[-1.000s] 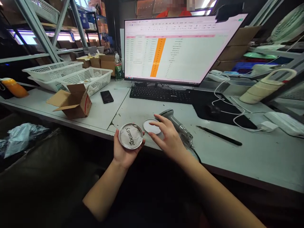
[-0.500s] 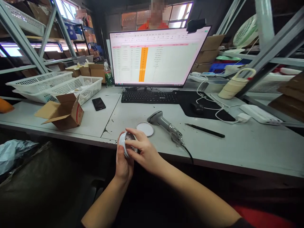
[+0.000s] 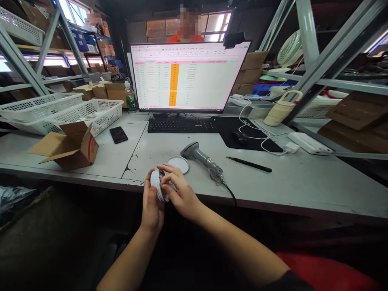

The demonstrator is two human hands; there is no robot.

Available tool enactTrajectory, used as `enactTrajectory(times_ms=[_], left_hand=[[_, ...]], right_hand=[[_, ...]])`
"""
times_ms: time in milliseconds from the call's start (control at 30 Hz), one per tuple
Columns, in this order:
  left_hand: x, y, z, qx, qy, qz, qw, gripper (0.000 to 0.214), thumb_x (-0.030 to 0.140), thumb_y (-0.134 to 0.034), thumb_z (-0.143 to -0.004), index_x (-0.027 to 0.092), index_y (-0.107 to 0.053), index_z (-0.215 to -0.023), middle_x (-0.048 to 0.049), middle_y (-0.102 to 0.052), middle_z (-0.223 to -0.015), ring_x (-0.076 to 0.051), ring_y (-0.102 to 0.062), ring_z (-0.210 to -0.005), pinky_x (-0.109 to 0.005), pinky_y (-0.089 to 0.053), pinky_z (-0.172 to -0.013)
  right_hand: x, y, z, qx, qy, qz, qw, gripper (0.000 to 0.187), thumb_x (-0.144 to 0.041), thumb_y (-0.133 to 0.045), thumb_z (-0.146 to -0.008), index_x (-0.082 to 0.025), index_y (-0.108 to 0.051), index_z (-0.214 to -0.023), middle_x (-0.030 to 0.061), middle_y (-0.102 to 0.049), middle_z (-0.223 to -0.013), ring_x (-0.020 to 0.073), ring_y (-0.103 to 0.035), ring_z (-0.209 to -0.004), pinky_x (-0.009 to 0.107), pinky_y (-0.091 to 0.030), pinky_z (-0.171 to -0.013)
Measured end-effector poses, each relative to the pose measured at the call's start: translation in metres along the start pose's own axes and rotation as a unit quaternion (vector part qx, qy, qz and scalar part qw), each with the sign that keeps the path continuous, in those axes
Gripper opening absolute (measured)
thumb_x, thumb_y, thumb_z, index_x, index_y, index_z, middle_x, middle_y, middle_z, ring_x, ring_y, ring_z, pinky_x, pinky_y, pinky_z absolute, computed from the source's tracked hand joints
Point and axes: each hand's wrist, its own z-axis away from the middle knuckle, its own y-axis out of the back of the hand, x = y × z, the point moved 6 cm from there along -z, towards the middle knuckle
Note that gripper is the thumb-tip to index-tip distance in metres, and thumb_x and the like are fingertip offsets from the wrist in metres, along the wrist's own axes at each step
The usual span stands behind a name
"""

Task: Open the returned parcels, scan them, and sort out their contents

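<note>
A left hand [image 3: 152,209] grips a tilted white tin [image 3: 155,182] near the worktop [image 3: 281,188]; a tug from the right hand [image 3: 183,195], its grip unclear, could dislodge it.

Passage between phone [image 3: 118,135] and scanner [image 3: 201,155]; white disc [image 3: 181,164] blocks way just beyond right hand [image 3: 183,197].

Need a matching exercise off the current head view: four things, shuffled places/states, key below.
1. round container
2. white disc
3. handheld scanner
4. cardboard box with red marking

A. grey, with a black cable at its end
B. flaps spread open, nearer the table edge than the white baskets
C. held in the left hand, with the right hand at its face
D. lying flat on the table, partly hidden by the right hand

Pairs: 1-C, 2-D, 3-A, 4-B
</note>
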Motion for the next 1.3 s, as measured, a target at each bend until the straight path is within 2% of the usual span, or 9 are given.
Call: enactTrajectory(times_ms=[167,267,467,533,633,800,967,1133,1300], left_hand=[[0.003,0.007,0.001,0.033,-0.011,0.000,0.999,0.054,0.051,-0.077,-0.086,0.029,-0.062,-0.133,-0.0038,-0.069,-0.117,-0.015,-0.068,-0.103,-0.023,-0.053,-0.091],[0.001,0.003,0.003,0.009,0.001,-0.018,1.000,0.056,0.051,-0.078,-0.085,0.028,-0.062,-0.133,-0.0058,-0.069,-0.122,-0.017,-0.068,-0.105,-0.024,-0.054,-0.091],[-0.004,0.008,-0.001,0.013,0.032,-0.043,0.998,0.062,0.053,-0.078,-0.083,0.025,-0.059,-0.135,-0.0100,-0.064,-0.135,-0.026,-0.063,-0.125,-0.033,-0.051,-0.104],[-0.003,0.009,-0.002,0.007,0.038,-0.067,0.997,0.072,0.054,-0.083,-0.077,0.026,-0.056,-0.137,-0.0106,-0.062,-0.138,-0.029,-0.058,-0.131,-0.037,-0.047,-0.110],[0.000,0.007,-0.001,-0.015,0.036,-0.092,0.995,0.080,0.054,-0.087,-0.072,0.027,-0.052,-0.140,-0.0115,-0.057,-0.144,-0.032,-0.050,-0.140,-0.043,-0.039,-0.118],[0.001,0.006,0.001,-0.012,0.018,-0.099,0.995,0.081,0.056,-0.086,-0.072,0.028,-0.052,-0.140,-0.0113,-0.058,-0.139,-0.032,-0.052,-0.136,-0.045,-0.039,-0.118],[-0.001,0.005,0.004,-0.010,0.026,-0.067,0.997,0.074,0.053,-0.086,-0.072,0.030,-0.058,-0.136,-0.0080,-0.064,-0.129,-0.026,-0.063,-0.120,-0.035,-0.052,-0.102],[-0.002,0.003,0.003,-0.006,0.044,0.003,0.999,0.059,0.051,-0.082,-0.077,0.028,-0.065,-0.130,-0.0061,-0.070,-0.120,-0.019,-0.068,-0.106,-0.025,-0.055,-0.089],[-0.003,0.002,0.000,0.030,0.073,0.073,0.994,0.044,0.051,-0.066,-0.086,0.025,-0.072,-0.121,-0.0065,-0.073,-0.117,-0.022,-0.069,-0.104,-0.028,-0.056,-0.083]], right_hand=[[0.011,0.011,0.004,0.035,-0.033,-0.006,0.999,0.011,-0.030,-0.061,-0.098,-0.025,-0.068,-0.091,0.0078,-0.063,-0.140,0.0268,-0.053,-0.135,0.056,-0.038,-0.117],[0.012,0.004,0.006,-0.039,-0.030,0.011,0.999,0.018,-0.026,-0.066,-0.093,-0.027,-0.075,-0.108,0.0073,-0.056,-0.150,0.0271,-0.047,-0.141,0.054,-0.037,-0.119],[0.010,-0.004,0.004,-0.165,-0.042,0.138,0.976,0.053,-0.018,-0.067,-0.089,-0.021,-0.057,-0.141,0.0146,-0.041,-0.162,0.0316,-0.033,-0.152,0.059,-0.028,-0.124],[0.013,-0.002,0.002,-0.191,-0.062,0.188,0.961,0.057,-0.020,-0.072,-0.086,-0.018,-0.057,-0.140,0.0168,-0.047,-0.157,0.0355,-0.035,-0.150,0.062,-0.027,-0.123],[0.017,0.000,0.001,-0.220,-0.091,0.128,0.963,0.063,-0.022,-0.078,-0.081,-0.017,-0.056,-0.140,0.0158,-0.054,-0.150,0.0317,-0.048,-0.140,0.052,-0.039,-0.118],[0.032,0.005,0.003,-0.208,-0.141,0.057,0.966,0.041,-0.028,-0.082,-0.079,-0.019,-0.068,-0.117,0.0110,-0.066,-0.133,0.0301,-0.062,-0.121,0.047,-0.049,-0.106],[0.037,0.002,0.006,-0.224,-0.086,0.052,0.969,0.002,-0.020,-0.076,-0.086,-0.021,-0.074,-0.088,0.0083,-0.065,-0.137,0.0280,-0.060,-0.127,0.047,-0.046,-0.111],[0.041,0.007,0.010,-0.142,-0.098,0.081,0.982,0.005,-0.022,-0.080,-0.084,-0.022,-0.075,-0.084,0.0087,-0.067,-0.136,0.0286,-0.062,-0.127,0.049,-0.048,-0.110],[0.032,0.015,0.016,-0.035,-0.048,0.184,0.981,0.025,-0.025,-0.078,-0.088,-0.022,-0.076,-0.113,0.0109,-0.067,-0.138,0.0294,-0.061,-0.130,0.050,-0.052,-0.108]])
